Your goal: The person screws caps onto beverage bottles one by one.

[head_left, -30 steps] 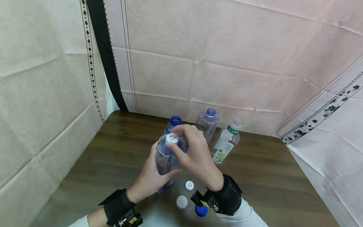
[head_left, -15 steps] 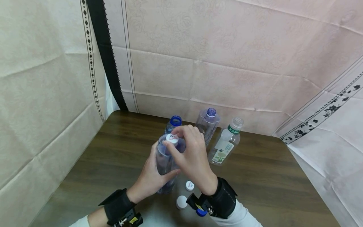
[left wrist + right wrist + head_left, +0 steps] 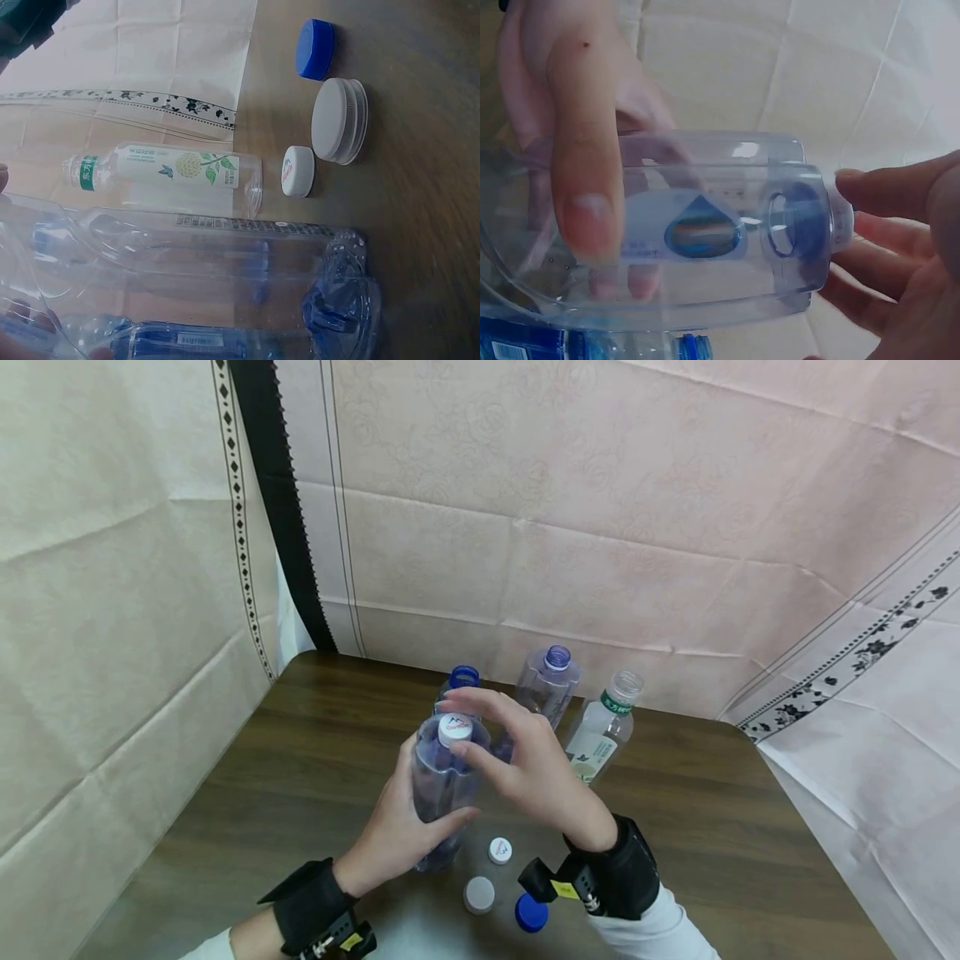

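Note:
In the head view my left hand (image 3: 397, 827) grips a large clear bottle (image 3: 442, 789) round its side, holding it upright. A white cap (image 3: 454, 728) sits on its mouth. My right hand (image 3: 536, 760) has thumb and fingers curled round this cap; the right wrist view shows the thumb (image 3: 885, 187) at the cap's edge, with the other fingers partly behind it. How firmly they press is hard to tell. Loose on the table lie a small white cap (image 3: 500, 850), a wider white cap (image 3: 479, 895) and a blue cap (image 3: 531, 912).
Behind the hands stand a blue-necked bottle (image 3: 464, 677), partly hidden, a clear uncapped bottle (image 3: 551, 681) and an uncapped bottle with a green neck band (image 3: 603, 727). The wooden table (image 3: 712, 835) ends at a hanging pale cloth (image 3: 600, 527).
My right hand turned about the cap, then swung back to the right with its fingers spread a little wider. The left hand and the bottle stay in place.

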{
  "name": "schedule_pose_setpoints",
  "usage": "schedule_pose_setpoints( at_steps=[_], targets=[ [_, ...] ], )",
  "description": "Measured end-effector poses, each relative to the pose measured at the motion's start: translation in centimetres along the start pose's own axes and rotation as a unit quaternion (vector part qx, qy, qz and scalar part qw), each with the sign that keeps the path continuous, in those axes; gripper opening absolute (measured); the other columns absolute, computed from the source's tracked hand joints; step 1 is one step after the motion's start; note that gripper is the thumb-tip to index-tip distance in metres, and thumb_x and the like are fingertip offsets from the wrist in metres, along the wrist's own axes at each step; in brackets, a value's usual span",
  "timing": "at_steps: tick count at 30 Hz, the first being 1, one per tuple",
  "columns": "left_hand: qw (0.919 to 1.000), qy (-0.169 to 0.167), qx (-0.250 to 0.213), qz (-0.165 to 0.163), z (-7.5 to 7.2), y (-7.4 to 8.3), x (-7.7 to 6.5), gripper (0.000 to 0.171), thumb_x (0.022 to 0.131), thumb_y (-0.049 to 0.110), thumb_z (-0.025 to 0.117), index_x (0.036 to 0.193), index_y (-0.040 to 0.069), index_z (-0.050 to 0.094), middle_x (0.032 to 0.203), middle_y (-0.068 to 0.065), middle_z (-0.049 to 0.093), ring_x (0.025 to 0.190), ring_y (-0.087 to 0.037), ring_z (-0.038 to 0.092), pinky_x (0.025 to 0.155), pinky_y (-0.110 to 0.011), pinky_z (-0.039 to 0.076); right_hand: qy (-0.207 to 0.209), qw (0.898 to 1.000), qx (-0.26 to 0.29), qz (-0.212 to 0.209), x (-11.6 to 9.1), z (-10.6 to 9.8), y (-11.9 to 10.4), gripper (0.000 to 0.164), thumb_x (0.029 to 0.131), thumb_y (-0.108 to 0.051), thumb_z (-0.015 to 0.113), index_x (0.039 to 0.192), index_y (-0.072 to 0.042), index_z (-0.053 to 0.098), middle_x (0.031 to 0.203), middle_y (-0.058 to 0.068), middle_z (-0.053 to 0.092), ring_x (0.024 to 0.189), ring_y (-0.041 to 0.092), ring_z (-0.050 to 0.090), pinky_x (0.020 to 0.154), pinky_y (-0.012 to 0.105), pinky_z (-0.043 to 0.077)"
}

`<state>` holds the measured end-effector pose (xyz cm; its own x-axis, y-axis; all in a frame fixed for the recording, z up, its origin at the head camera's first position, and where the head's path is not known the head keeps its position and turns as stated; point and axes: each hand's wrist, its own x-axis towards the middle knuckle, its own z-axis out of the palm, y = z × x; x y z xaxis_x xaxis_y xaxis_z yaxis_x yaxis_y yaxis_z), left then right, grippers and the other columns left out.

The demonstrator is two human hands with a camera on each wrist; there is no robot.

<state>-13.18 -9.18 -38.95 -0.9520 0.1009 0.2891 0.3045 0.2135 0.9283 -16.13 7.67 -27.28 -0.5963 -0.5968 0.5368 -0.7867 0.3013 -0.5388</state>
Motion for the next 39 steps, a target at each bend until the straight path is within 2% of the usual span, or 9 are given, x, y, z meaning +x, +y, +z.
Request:
schedule_pose_setpoints(
  at_steps=[4,9,16,23,31,39],
  targets=[
    [1.0000,-0.001,-0.003,-0.002,0.0,0.0,0.0,0.100,0.079,0.030,0.080,0.151,0.031,0.011,0.148,-0.004,0.038,0.133,-0.030,0.046,0.107,-0.060,0.039,-0.002,1.000,0.024,0.003,0.1,-0.2,0.4,0.041,0.091,-0.011,0.067,0.130,-0.010,0.057,0.125,0.005,0.066,0.120,0.016,0.060,0.100,0.040,0.051],
    [1.0000,-0.002,-0.007,-0.007,0.1,-0.1,0.0,0.100,0.079,0.029,0.080,0.151,0.032,0.010,0.147,-0.004,0.039,0.131,-0.029,0.047,0.106,-0.060,0.040,0.017,1.000,0.023,0.004,0.2,-0.1,0.7,0.035,0.088,-0.010,0.069,0.123,-0.010,0.061,0.120,0.005,0.068,0.115,0.015,0.061,0.100,0.040,0.051],
    [0.9999,-0.003,-0.010,-0.010,0.1,-0.1,0.1,0.100,0.079,0.027,0.081,0.151,0.031,0.010,0.146,-0.004,0.039,0.131,-0.029,0.047,0.106,-0.060,0.040,0.060,0.998,0.009,0.012,0.3,0.5,0.7,0.028,0.083,-0.012,0.076,0.108,-0.010,0.065,0.106,0.002,0.069,0.101,0.014,0.059,0.089,0.029,0.051],
    [0.9998,-0.005,-0.011,-0.015,0.1,0.0,0.1,0.100,0.079,0.030,0.081,0.150,0.030,0.011,0.146,-0.004,0.039,0.132,-0.029,0.047,0.106,-0.060,0.040,0.089,0.996,0.004,0.016,0.4,1.0,0.6,0.027,0.080,-0.012,0.079,0.100,-0.008,0.061,0.097,0.004,0.065,0.092,0.021,0.056,0.081,0.025,0.049],
    [0.9996,-0.004,0.000,-0.027,0.0,-0.1,0.1,0.102,0.077,0.031,0.082,0.151,0.029,0.011,0.147,-0.004,0.039,0.132,-0.030,0.046,0.106,-0.059,0.040,0.097,0.994,-0.032,0.033,0.3,1.5,0.3,0.031,0.079,-0.015,0.080,0.096,-0.009,0.055,0.087,0.003,0.055,0.081,0.016,0.048,0.070,0.030,0.042],
    [0.9997,0.006,0.021,-0.007,0.1,-0.1,0.1,0.102,0.077,0.030,0.082,0.151,0.025,0.012,0.148,-0.007,0.039,0.132,-0.031,0.047,0.104,-0.058,0.043,0.115,0.992,-0.046,0.023,0.0,1.9,0.3,0.028,0.079,-0.012,0.080,0.086,-0.009,0.053,0.087,0.004,0.057,0.078,0.017,0.048,0.067,0.026,0.040]
  ],
)
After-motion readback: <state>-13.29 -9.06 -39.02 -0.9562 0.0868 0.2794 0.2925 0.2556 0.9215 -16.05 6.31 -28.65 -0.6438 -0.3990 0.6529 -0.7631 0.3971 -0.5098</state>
